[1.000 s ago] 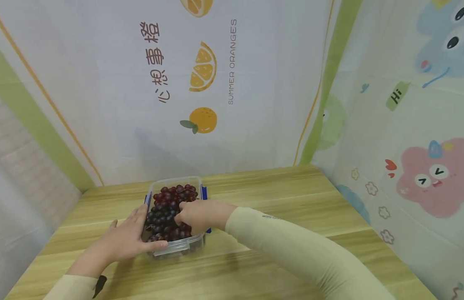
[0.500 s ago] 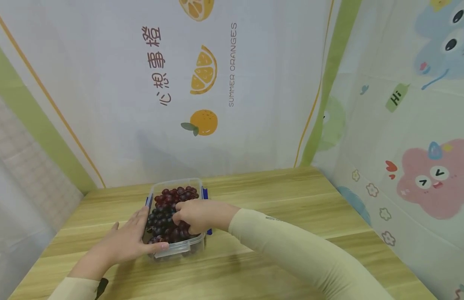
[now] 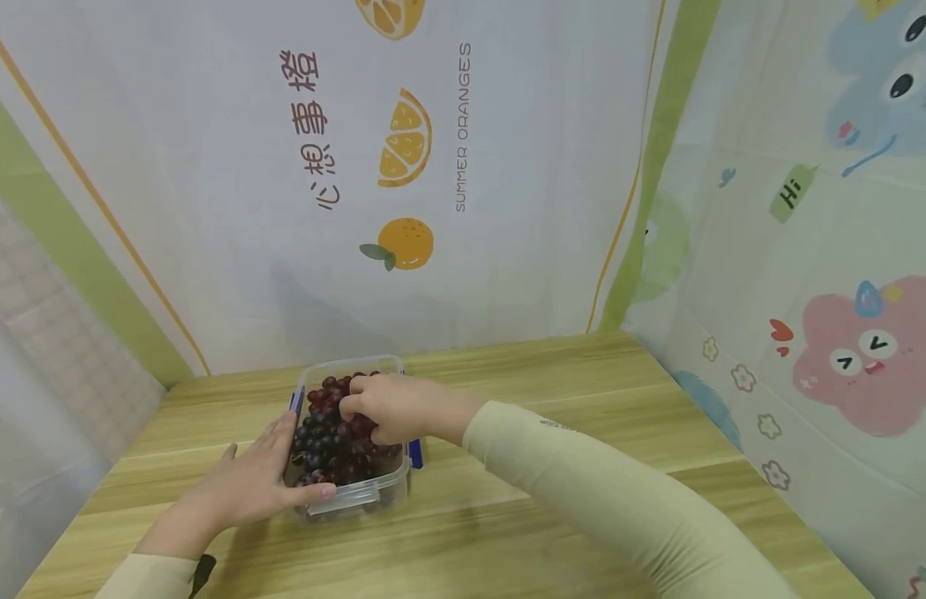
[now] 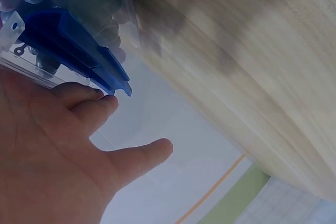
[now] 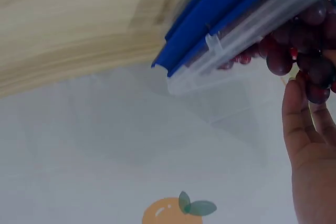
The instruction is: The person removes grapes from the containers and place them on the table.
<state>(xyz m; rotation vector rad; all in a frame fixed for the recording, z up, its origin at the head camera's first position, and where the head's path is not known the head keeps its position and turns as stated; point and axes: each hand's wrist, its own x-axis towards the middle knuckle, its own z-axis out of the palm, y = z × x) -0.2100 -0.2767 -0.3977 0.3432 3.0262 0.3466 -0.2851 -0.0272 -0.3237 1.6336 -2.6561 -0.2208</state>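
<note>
A clear plastic container (image 3: 350, 497) with blue side clips holds dark red and nearly black grapes (image 3: 318, 441). My left hand (image 3: 245, 489) rests against its left side, fingers fairly straight, thumb along the front rim. In the left wrist view, those fingertips lie by the blue clip (image 4: 73, 45). My right hand (image 3: 406, 408) reaches in over the right side, fingers curled. The right wrist view shows it gripping a bunch of red grapes (image 5: 307, 43) level with or just above the rim. In the head view the hand hides much of this bunch.
The container stands on a wood-grain table (image 3: 552, 416) near its back edge. Behind hangs a white cloth (image 3: 530, 249) printed with oranges. A cartoon-patterned cloth (image 3: 747, 291) borders the right side. The lowered right clip (image 3: 415, 454) sticks out sideways.
My right hand has risen slightly and moved toward the back of the container, lifting the red grapes a little. My left hand has stayed on the container's side.
</note>
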